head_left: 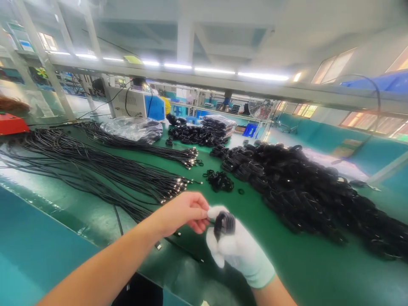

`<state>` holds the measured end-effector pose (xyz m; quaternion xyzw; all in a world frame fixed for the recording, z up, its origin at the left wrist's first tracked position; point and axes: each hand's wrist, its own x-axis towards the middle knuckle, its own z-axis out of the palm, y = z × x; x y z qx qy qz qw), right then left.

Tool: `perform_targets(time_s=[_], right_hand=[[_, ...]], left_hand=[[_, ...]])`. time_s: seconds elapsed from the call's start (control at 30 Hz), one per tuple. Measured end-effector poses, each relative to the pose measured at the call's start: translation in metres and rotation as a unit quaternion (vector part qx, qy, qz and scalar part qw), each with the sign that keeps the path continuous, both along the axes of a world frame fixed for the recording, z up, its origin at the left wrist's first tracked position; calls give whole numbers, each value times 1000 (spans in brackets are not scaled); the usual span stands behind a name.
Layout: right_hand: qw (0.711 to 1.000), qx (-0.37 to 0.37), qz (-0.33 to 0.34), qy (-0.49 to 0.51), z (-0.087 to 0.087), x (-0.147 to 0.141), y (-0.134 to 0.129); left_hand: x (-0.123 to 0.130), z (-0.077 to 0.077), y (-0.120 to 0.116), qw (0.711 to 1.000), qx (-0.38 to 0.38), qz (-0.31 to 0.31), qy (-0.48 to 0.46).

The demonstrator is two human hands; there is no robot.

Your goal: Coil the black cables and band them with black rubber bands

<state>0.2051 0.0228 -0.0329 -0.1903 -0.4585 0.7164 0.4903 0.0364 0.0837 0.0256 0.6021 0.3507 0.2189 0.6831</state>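
A small coil of black cable (227, 224) sits in my right hand (239, 248), which wears a white glove and has its fingers closed around the coil. My bare left hand (190, 213) is right beside it, thumb and fingers pinched together at the gloved fingertips. A short dark length of the cable shows between the two hands; its end is hidden in the left fingers. Below and left of my hands, a few straight cable ends (178, 246) with metal plugs lie on the green table mat (251, 272).
Long bundles of straight black cables (105, 165) stretch across the left side. A small heap of black rings (219, 180) lies ahead. A large pile of coiled cables (302, 187) covers the right. Behind are plastic bags (134, 128), another coil pile (200, 134) and a white-and-blue machine (137, 104).
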Motion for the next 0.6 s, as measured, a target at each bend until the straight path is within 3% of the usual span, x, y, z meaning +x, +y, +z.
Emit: perform_targets(time_s=[0.07,0.13,0.23,0.3,0.37,0.47,0.53,0.6], right_hand=[[1000,4,-15,2,-1,-3,2],[999,1,-37,-5,0,-3,3],[998,-23,-53,-28,0,-1,4],[997,-44,-30,-47,-3,0,4],[997,-58,24,-45,-7,0,4],[995,-89,30,18,-10,-1,6],[987,-144,-1,67,-9,-2,6],[974,-201,17,102,-6,-3,7]], left_hand=[[3,1,-1,997,-22,32,-64],[7,-1,-4,993,11,63,-99],[12,-4,-9,975,198,94,-43],[15,-4,-11,940,333,69,36],[17,-2,-11,908,407,31,90],[17,1,-4,900,417,23,126],[12,1,4,917,383,23,113],[5,-1,12,946,317,-28,66]])
